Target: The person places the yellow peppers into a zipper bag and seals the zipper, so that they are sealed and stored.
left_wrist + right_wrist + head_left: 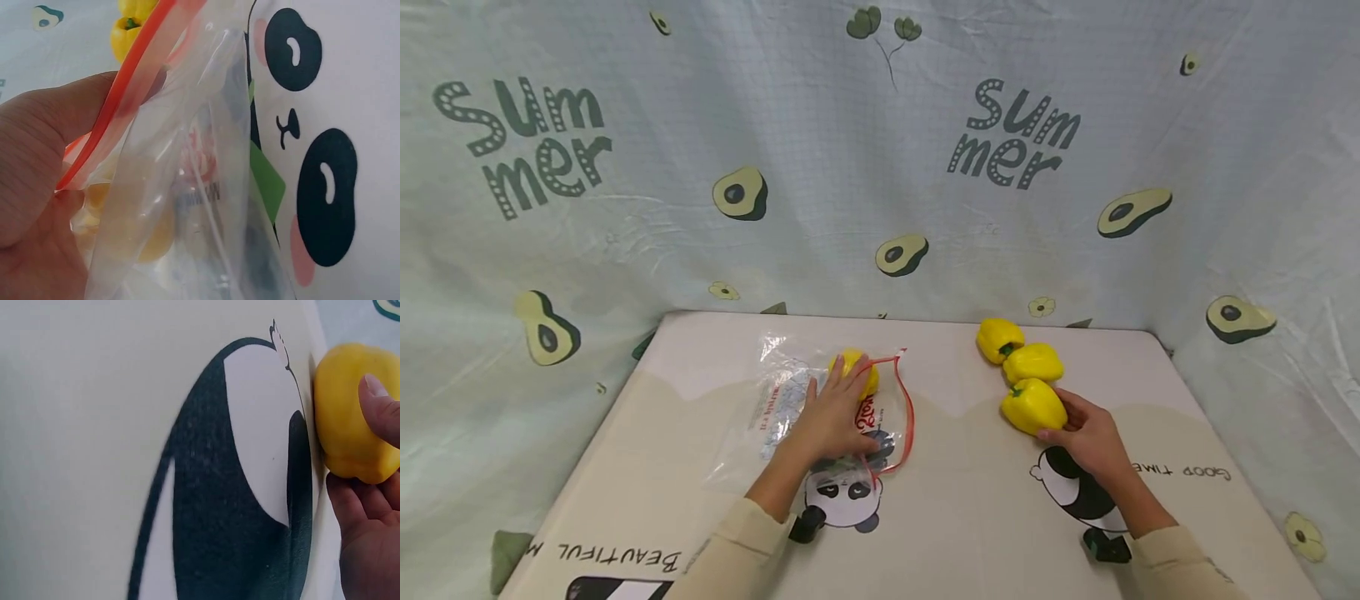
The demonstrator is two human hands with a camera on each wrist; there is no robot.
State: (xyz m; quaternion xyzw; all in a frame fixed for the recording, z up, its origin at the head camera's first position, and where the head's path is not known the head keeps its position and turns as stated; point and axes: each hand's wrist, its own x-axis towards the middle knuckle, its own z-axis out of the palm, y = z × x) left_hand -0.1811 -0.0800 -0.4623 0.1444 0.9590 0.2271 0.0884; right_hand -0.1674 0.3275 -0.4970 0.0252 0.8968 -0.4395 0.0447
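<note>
A clear plastic zip bag (782,417) with a red edge lies on the left part of the table. My left hand (831,421) reaches over and into its mouth, fingers spread, thumb well apart. Its fingertips touch a yellow bell pepper (868,379); this pepper shows through the plastic in the left wrist view. There the thumb pushes up the red edge (119,94). On the right, my right hand (1090,437) grips another yellow bell pepper (1033,407) between thumb and fingers, as the right wrist view confirms. Some fingers are hidden behind it.
Two more yellow bell peppers (1000,340) (1033,363) lie just beyond the gripped one, near the table's back edge. The light tabletop (955,517) carries printed pandas and lettering. A pale curtain (820,167) with avocado prints hangs behind and at both sides.
</note>
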